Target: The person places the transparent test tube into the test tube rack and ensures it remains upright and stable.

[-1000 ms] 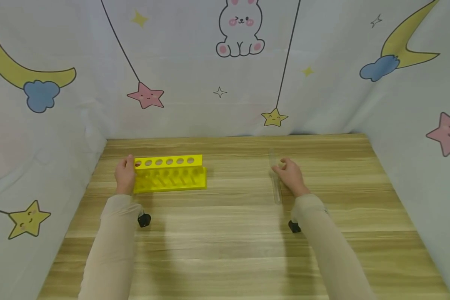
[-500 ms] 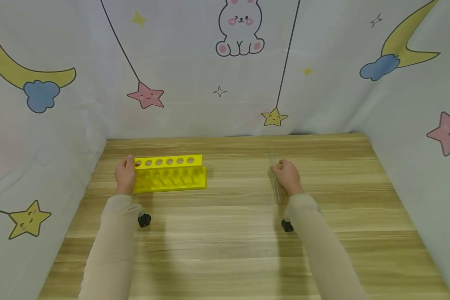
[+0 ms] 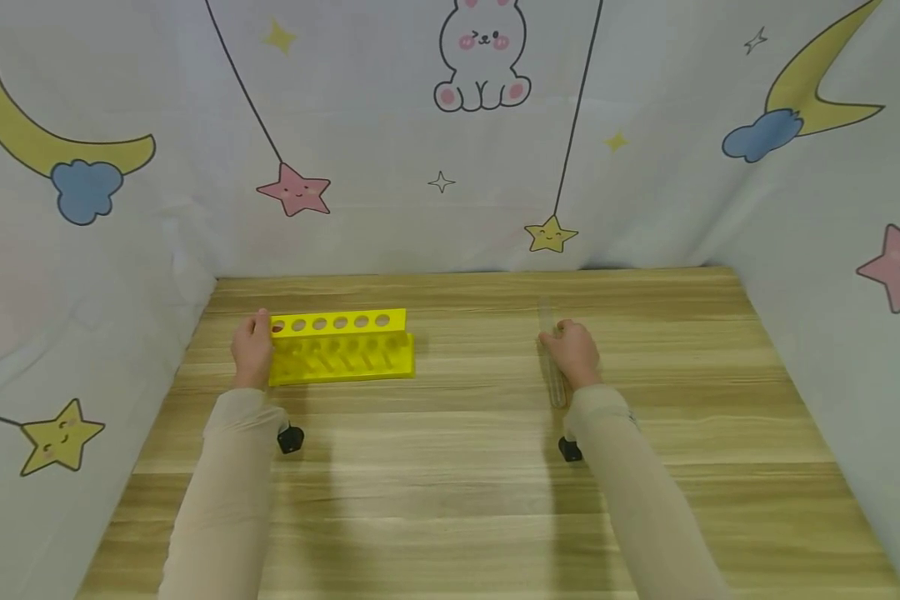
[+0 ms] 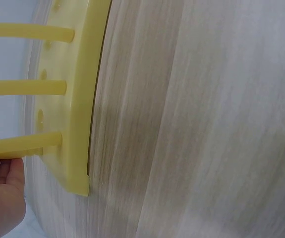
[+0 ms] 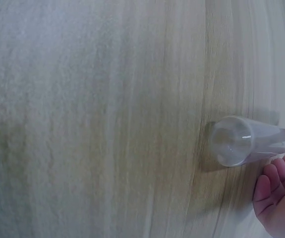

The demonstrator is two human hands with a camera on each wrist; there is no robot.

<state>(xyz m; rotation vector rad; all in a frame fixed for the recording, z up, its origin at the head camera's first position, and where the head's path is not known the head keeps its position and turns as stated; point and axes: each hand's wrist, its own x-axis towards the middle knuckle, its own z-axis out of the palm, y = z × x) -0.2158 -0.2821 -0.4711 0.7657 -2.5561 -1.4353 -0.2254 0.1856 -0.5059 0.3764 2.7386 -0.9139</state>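
My left hand (image 3: pixel 252 350) grips the left end of a yellow test tube rack (image 3: pixel 342 369) that stands at the left of the table. In the left wrist view, the fingers (image 4: pixel 3 173) hold the end of the rack's upper plate, beside its posts (image 4: pixel 23 88). To the right, a clear test tube (image 3: pixel 556 388) lies lengthwise on the wood. My right hand (image 3: pixel 576 353) pinches it near the middle, thumb on one side and curled fingers on the other. The right wrist view shows the tube's round near end (image 5: pixel 231 141), with part of its length hidden by the hand.
The wood-grain table (image 3: pixel 435 467) runs back to a white cloth (image 3: pixel 390 225) printed with stars, moons and a rabbit. Cloth also hangs along both sides. A black wrist camera (image 3: pixel 290 439) sits under the left sleeve, another (image 3: pixel 570 449) under the right.
My right hand and forearm have shifted slightly left, and the fingers have closed in on the test tube. The left hand keeps its hold on the test tube rack, which has not moved.
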